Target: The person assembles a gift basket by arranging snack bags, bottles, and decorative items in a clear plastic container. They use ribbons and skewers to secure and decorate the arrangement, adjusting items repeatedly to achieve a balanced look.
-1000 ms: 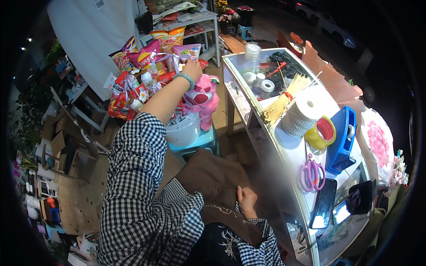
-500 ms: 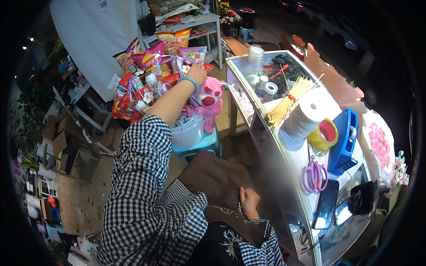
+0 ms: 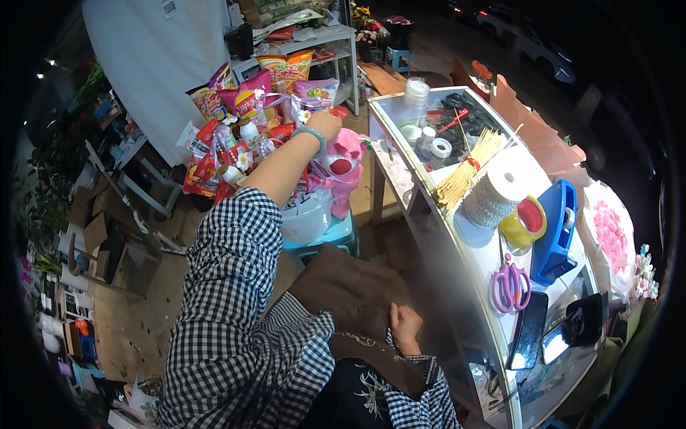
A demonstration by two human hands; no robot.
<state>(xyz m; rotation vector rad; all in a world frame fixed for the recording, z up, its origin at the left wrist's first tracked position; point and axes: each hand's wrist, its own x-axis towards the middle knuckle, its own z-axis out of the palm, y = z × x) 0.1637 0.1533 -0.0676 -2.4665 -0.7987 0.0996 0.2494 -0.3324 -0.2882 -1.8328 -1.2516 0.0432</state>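
Left hand point(image 3: 325, 123) stretched out to snack bouquet point(image 3: 250, 121), fingers in among packets at its top; grip hidden, cannot tell if closed. Bouquet stands in white bucket point(image 3: 309, 220) on blue stool point(image 3: 336, 236), left of glass counter point(image 3: 457, 236). Pink plush toy point(image 3: 343, 168) just beside wrist. Right hand point(image 3: 406, 326) curled in loose fist on brown cloth point(image 3: 350, 300) at lap, holding nothing visible. Purple scissors point(image 3: 509, 284) on counter.

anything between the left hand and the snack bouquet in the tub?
Nothing visible. The left hand is already up against the snack bouquet at its top, beside the pink plush toy. The right hand rests low on the brown cloth, away from it.
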